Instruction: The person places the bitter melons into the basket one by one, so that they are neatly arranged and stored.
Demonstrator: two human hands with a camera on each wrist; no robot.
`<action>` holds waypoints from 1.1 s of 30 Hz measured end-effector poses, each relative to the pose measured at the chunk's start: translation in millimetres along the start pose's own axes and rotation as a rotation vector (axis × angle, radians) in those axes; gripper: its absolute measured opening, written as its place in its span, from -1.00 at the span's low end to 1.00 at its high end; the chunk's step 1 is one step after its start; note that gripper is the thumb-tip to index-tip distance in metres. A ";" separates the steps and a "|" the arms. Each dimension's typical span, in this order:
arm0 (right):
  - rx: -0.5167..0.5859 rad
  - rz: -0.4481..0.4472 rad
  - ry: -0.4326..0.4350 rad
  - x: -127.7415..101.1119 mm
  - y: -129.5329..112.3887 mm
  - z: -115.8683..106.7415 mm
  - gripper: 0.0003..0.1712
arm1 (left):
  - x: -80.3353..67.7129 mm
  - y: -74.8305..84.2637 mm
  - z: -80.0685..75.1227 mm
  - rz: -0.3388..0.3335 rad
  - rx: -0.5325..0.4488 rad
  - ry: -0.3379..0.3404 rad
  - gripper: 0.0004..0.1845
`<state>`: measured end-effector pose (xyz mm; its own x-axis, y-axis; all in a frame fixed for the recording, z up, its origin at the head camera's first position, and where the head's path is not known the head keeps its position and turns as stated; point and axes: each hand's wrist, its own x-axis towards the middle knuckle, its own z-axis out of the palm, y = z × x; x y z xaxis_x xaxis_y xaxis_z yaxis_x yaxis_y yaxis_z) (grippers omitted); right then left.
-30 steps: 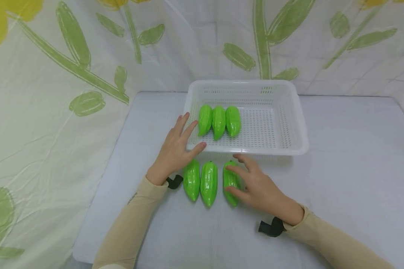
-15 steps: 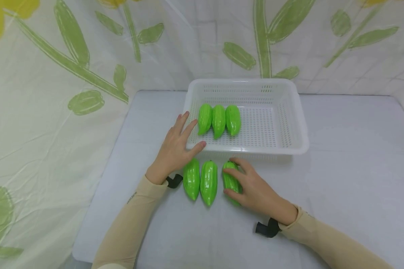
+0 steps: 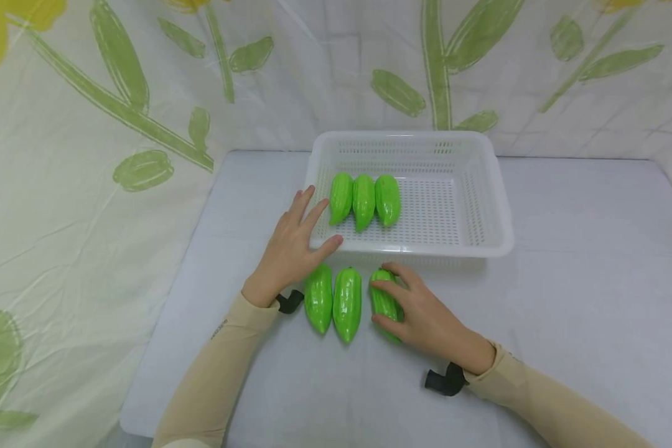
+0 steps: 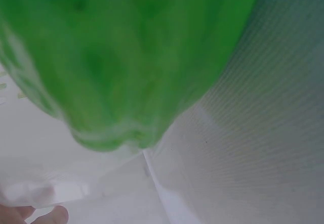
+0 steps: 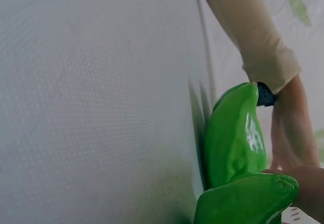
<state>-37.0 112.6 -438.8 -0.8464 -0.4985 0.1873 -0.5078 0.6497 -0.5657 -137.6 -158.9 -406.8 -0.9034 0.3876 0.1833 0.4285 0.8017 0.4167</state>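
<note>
Green ridged plastic gourd (image 3: pixel 383 303), the rightmost of three lying side by side on the table just below centre frame, sits under the right hand (image 3: pixel 425 317), whose fingers and thumb curl round it. The middle gourd (image 3: pixel 347 305) and the left gourd (image 3: pixel 318 298) lie just beside it, untouched. The left hand (image 3: pixel 291 249) rests flat with fingers straight, its fingertips against the near-left corner of the white perforated plastic basket (image 3: pixel 481 186). Three more green gourds (image 3: pixel 364 200) lie in a row in the basket's left half.

Pale grey cloth covers the table (image 3: pixel 565 298), finely textured in the wrist views. Behind it, across the upper frame, hangs a creased whitish curtain printed with green leaves and stems (image 3: pixel 117 93) and yellow blooms.

Beige sleeves cover both forearms, with black straps at the wrists. The left wrist view is almost filled by a blurred green gourd (image 4: pixel 126 57); only a fingertip shows at its lower left. The right wrist view cuts off the held gourd (image 5: pixel 243 198) at the lower edge.
</note>
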 end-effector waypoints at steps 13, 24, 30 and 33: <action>0.025 -0.031 0.025 -2.1 -6.9 -13.3 -0.33 | 0.0 -3.1 2.5 0.013 0.001 0.005 -0.12; 0.055 -0.089 0.076 -6.4 -20.3 -33.6 -0.31 | 0.3 -3.3 2.0 0.017 -0.001 0.014 -0.08; 0.113 -0.081 0.066 -8.3 -25.0 -42.9 -0.28 | -0.2 -2.0 1.2 0.016 0.002 0.011 -0.01; 0.146 -0.073 0.065 -8.5 -26.1 -48.2 -0.28 | 0.0 -1.9 1.4 0.018 0.000 0.013 0.02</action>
<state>-24.3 127.6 -387.0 -0.8192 -0.5002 0.2807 -0.5436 0.5209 -0.6581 -138.4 -159.8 -408.8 -0.8957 0.3958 0.2026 0.4446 0.7945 0.4135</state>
